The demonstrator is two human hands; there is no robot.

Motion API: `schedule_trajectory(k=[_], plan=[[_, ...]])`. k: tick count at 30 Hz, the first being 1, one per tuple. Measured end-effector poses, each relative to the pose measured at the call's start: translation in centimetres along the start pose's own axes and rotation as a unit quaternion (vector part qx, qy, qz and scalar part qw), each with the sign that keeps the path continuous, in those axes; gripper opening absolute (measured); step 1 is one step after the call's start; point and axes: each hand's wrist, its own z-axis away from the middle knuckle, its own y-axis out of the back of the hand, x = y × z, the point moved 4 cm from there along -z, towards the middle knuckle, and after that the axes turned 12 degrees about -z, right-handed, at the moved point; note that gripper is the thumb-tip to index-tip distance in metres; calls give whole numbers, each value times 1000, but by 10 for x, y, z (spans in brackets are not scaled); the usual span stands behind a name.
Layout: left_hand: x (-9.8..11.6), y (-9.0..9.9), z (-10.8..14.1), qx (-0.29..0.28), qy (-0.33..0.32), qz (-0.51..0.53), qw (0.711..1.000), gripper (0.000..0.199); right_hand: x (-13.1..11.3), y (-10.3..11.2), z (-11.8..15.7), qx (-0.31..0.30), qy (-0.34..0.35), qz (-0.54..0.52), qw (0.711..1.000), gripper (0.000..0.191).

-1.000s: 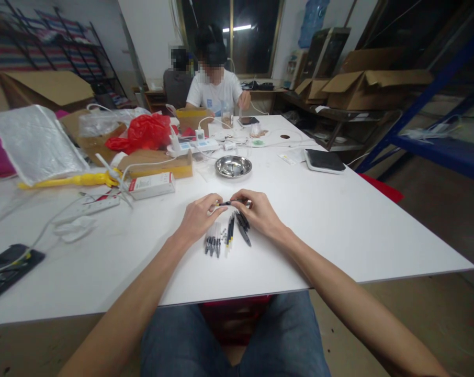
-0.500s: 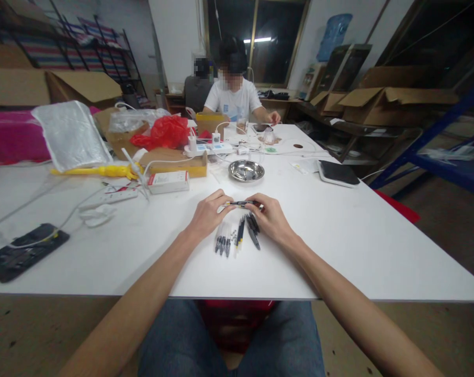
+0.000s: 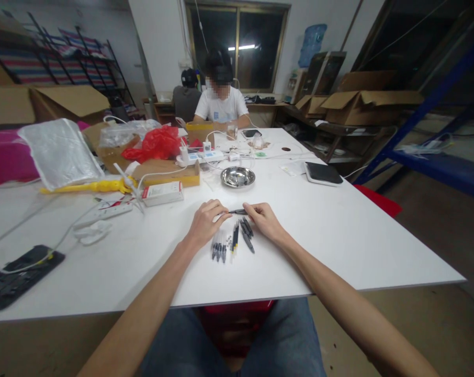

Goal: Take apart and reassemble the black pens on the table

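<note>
Pen (image 3: pixel 237 211), black, held level above the table, and I'm watching it pinched at both ends: left hand (image 3: pixel 207 222) clenched on one end, right hand (image 3: pixel 262 220) gripping the other with its fingertips. More pens (image 3: pixel 232 246) lie fanned out just below on the white table (image 3: pixel 339 251).

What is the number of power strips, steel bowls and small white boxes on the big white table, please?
Power strips: 2
Steel bowls: 1
Small white boxes: 1
Total: 4
</note>
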Motion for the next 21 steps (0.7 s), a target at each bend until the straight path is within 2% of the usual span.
schedule_trajectory(k=[2,7,12,16,21], plan=[[-3,-1,1,-8,14,8,1000,26,-2,4,-1,12,20,-3,1000,58],[-10,-1,4,-9,33,9,999,30,-4,7,-2,-13,46,-6,999,44],[-10,-2,3,-1,27,21,999,25,0,6,-1,-16,20,2,1000,54],[-9,-4,2,-4,34,19,999,20,0,9,-2,-1,43,12,999,52],[-12,-2,3,0,60,5,998,10,4,19,-7,44,102,54,992,35]])
